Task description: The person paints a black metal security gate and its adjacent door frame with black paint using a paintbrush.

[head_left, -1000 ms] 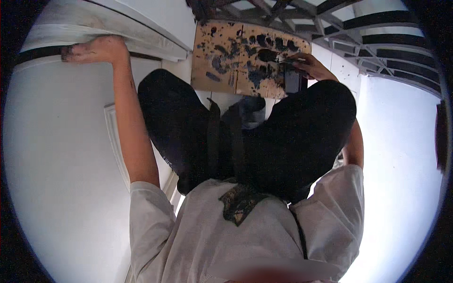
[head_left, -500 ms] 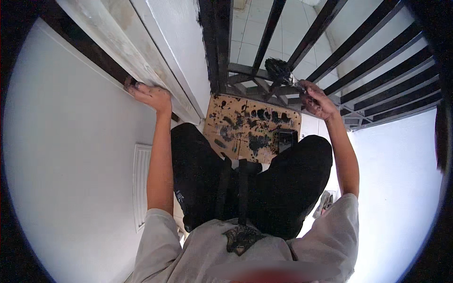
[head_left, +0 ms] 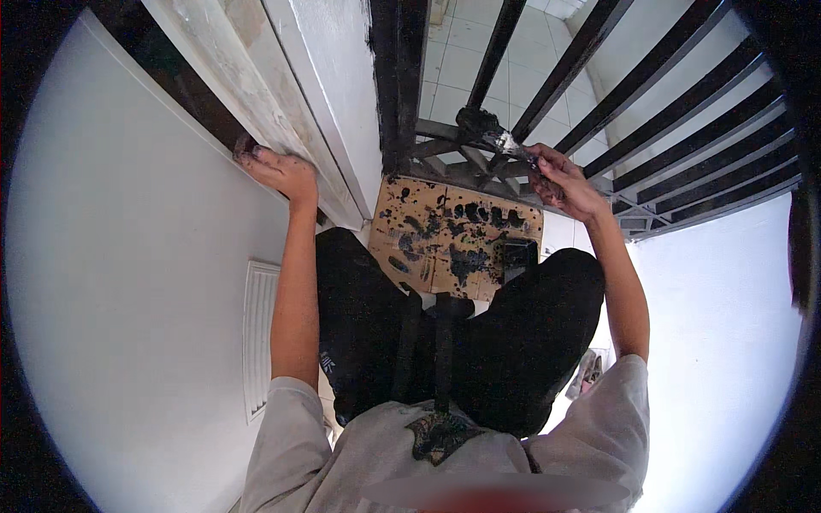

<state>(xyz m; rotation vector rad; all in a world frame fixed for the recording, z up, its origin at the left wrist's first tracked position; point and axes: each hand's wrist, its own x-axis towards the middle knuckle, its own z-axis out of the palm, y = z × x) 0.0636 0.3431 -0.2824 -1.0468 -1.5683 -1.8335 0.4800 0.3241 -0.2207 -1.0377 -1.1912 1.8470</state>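
My right hand (head_left: 566, 181) is closed around the handle of a paintbrush (head_left: 506, 143). Black paint thickly coats the bristles, which meet the lower lattice part of a barred metal gate (head_left: 581, 73); whether they press on it is hard to tell. Dark smears cover the fingers of that hand. My left hand (head_left: 286, 178) grips the edge of a white door (head_left: 162, 222), fingertips curled round it beside the pale door frame (head_left: 256, 94). Those fingertips are stained dark too.
Below the gate lies paint-spotted cardboard (head_left: 410, 256) with a black paint tray (head_left: 518, 254) on it, by my right knee. A white wall (head_left: 718, 316) stands to the right. The door has a louvred vent (head_left: 260, 342). White floor tiles (head_left: 462, 51) show through the bars.
The paintbrush has moved a little to the left along the lower part of the gate, carried by my right hand. My left hand keeps its hold on the door edge.
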